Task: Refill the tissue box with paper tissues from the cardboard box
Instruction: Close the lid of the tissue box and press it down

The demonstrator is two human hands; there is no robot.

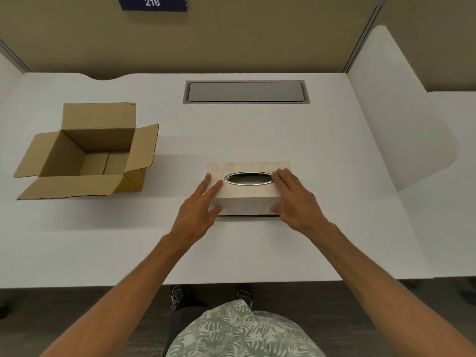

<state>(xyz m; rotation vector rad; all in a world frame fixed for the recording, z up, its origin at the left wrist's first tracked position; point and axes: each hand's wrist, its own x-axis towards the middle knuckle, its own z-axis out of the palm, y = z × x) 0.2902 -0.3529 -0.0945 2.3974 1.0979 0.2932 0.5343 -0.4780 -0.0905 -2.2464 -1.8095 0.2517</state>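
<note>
A pale wooden tissue box (246, 199) with an oval metal-rimmed slot on top stands on the white desk, slightly raised over a dark base plate. My left hand (199, 210) grips its left end, fingers on top and thumb on the front face. At the right end, my right hand (296, 199) holds it the same way. The slot looks dark, with no tissue showing through it. An open brown cardboard box (87, 153) sits at the left, flaps spread; its visible inside shows only bare cardboard.
The white desk (322, 228) has a grey cable hatch (246, 92) at the back centre. Beige partition walls stand behind, and a white divider panel (401, 112) stands at the right. A blue sign reading 216 (152, 2) hangs above. The desk's front edge is near my body.
</note>
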